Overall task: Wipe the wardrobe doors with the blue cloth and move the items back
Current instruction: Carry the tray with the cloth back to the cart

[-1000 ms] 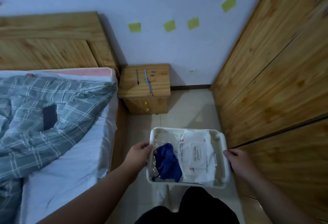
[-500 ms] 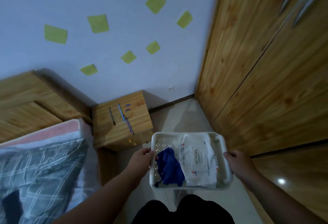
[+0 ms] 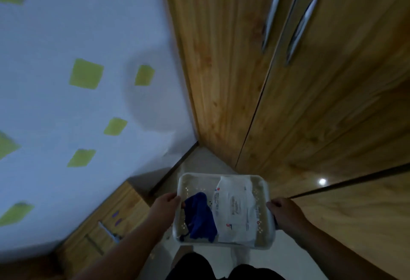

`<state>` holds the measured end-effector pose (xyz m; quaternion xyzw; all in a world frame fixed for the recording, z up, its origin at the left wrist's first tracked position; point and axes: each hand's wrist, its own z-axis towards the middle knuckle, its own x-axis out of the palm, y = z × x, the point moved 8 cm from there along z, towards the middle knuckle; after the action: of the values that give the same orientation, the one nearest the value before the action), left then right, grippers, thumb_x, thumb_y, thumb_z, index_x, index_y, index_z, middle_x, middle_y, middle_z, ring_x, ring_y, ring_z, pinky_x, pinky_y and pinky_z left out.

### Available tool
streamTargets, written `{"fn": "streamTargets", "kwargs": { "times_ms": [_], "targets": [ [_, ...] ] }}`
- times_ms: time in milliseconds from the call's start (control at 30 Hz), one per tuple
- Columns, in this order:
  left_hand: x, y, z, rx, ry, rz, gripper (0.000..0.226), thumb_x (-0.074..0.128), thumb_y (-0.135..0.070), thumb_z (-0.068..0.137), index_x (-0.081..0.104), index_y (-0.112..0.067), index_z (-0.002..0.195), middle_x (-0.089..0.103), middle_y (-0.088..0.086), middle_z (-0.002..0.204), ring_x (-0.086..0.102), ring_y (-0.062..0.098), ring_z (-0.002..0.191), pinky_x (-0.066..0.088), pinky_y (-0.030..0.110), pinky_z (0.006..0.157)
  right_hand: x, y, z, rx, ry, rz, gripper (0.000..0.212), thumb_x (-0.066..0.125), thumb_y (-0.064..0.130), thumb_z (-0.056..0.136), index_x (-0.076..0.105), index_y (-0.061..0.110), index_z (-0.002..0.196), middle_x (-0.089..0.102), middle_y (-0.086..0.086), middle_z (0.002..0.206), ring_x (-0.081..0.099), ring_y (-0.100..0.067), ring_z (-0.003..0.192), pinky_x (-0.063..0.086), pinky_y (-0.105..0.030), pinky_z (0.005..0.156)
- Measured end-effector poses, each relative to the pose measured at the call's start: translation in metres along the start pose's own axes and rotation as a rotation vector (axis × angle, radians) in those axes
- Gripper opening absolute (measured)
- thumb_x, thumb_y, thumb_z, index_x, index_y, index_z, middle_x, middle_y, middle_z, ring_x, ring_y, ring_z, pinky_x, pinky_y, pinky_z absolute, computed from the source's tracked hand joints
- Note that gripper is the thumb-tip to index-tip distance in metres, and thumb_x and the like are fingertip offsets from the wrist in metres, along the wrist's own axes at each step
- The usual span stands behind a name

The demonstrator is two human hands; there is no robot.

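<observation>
2 hands (image 3: 166,204) (image 3: 282,212), 1 basket (image 3: 199,177), 1 blue cloth (image 3: 199,217), 1 wipes pack (image 3: 235,208), 2 door handles (image 3: 274,11) (image 3: 304,22), 8 green notes (image 3: 86,74).

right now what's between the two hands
The head view shows the white basket between the left hand and right hand, holding the blue cloth and a white wipes pack.

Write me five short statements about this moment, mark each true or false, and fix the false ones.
1. The crumpled blue cloth lies inside the white perforated plastic basket. True.
2. Only one hand holds the basket. False: the left hand and the right hand each grip a side rim.
3. A white soft pack of wipes lies beside the cloth in the basket. True.
4. The wooden wardrobe doors stand open. False: they are shut, their long metal handles side by side.
5. Green square notes are stuck on the pale wall. True.
</observation>
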<state>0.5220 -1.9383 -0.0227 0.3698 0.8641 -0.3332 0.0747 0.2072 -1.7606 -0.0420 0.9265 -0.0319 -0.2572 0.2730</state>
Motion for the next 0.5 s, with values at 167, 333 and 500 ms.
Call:
{"fn": "streamTargets", "kwargs": {
  "times_ms": [167,333,500],
  "targets": [
    [-0.009,-0.047,0.075,0.044,0.155,0.140,0.024,0.048,-0.022,0.107,0.071,-0.027,0.103,0.078,0.005,0.097,0.073,0.026,0.095,0.057,0.039,0.086,0.019,-0.003,0.019,0.151,-0.113,0.139,0.036,0.057,0.024,0.101,0.068,-0.010,0.104,0.069,-0.031,0.100,0.070,-0.041,0.087,0.058,-0.045,0.069],
    [-0.010,-0.091,0.141,0.103,0.205,0.285,0.035,0.045,-0.015,0.108,0.063,-0.030,0.081,0.075,0.010,0.096,0.070,0.026,0.086,0.057,0.036,0.081,0.049,-0.002,0.041,0.266,-0.173,0.271,0.031,0.056,0.018,0.098,0.065,-0.012,0.099,0.067,-0.035,0.095,0.069,-0.048,0.088,0.058,-0.058,0.081],
    [0.007,-0.117,0.193,0.111,0.237,0.343,0.030,0.046,-0.021,0.106,0.067,-0.030,0.086,0.075,0.006,0.101,0.070,0.030,0.096,0.056,0.050,0.100,0.069,-0.007,0.072,0.361,-0.207,0.354,0.024,0.054,0.014,0.097,0.067,-0.006,0.095,0.070,-0.030,0.093,0.071,-0.042,0.083,0.061,-0.057,0.080]
  ]
}}
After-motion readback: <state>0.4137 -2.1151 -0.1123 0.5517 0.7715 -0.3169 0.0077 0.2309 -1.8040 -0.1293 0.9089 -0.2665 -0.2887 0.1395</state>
